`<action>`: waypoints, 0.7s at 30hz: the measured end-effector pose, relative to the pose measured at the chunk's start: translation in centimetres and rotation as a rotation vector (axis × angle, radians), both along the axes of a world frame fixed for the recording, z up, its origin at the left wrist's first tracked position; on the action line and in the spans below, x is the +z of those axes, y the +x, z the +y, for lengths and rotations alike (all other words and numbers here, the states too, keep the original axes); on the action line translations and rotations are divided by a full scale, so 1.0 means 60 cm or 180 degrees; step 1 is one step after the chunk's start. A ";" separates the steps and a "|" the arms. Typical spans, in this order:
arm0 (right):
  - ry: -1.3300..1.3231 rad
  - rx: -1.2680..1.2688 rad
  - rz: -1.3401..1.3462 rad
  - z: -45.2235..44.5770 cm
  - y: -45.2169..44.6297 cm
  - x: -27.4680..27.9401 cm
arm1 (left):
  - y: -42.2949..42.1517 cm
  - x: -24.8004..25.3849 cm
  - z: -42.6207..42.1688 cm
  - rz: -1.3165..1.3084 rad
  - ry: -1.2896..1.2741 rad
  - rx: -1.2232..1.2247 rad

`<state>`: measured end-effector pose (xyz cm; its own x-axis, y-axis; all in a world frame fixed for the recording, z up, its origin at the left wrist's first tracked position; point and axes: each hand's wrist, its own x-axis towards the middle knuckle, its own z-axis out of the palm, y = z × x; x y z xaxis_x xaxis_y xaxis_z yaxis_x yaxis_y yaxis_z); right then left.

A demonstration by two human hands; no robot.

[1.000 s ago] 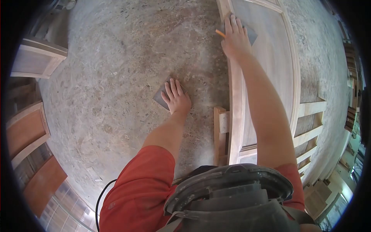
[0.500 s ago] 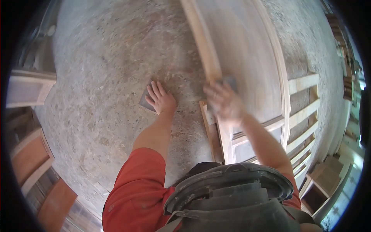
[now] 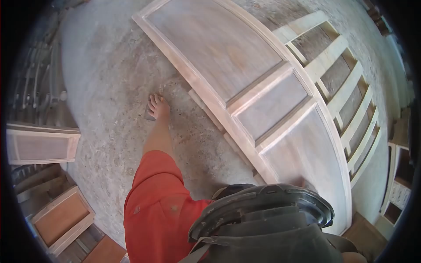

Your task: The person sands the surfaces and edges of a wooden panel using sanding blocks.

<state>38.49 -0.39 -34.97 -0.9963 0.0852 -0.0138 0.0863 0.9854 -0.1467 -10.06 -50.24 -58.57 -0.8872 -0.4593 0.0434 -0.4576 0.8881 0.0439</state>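
My left hand (image 3: 159, 108) reaches forward over the concrete floor, its fingers curled at a small dark grey sheet (image 3: 149, 115) that shows beside and below them. A tiny orange spot shows at the fingers, too small to make out. The long pale wooden panel (image 3: 210, 44), with a raised frame and several inset fields, lies slantwise on the right. My right hand is almost wholly hidden behind the dark mask; only a blurred skin-coloured patch (image 3: 305, 184) shows above the mask's rim, over the panel's lower part.
Pale slatted wooden frames (image 3: 337, 96) lie beyond the panel on the right. At the left edge stand a pale framed piece (image 3: 41, 147) and a reddish-brown framed panel (image 3: 62, 221). The dark mask (image 3: 263, 219) blocks the bottom centre. A brown box (image 3: 362, 234) is at the lower right.
The view has turned, so the panel now slants across it. My right hand has swept down along the panel's edge toward my body and behind the mask. My left hand keeps the sheet.
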 end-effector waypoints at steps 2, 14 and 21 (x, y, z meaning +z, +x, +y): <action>0.0153 -0.0505 0.0012 0.008 0.158 -0.023 | -0.017 0.017 -0.038 -0.0365 0.1792 0.0050; 0.1163 -0.1952 0.0903 -0.025 0.287 -0.100 | 0.328 0.280 0.387 0.0205 0.0192 -0.6293; 0.0849 -0.1842 -0.0035 -0.002 0.291 -0.088 | 0.296 0.267 0.418 0.0792 -0.0829 -0.5706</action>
<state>55.93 -0.49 -40.23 -0.7879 0.6115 0.0722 0.6158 0.7814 0.1014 7.71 -25.18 -42.57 -0.2075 0.9678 0.1428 0.9387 0.2380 -0.2492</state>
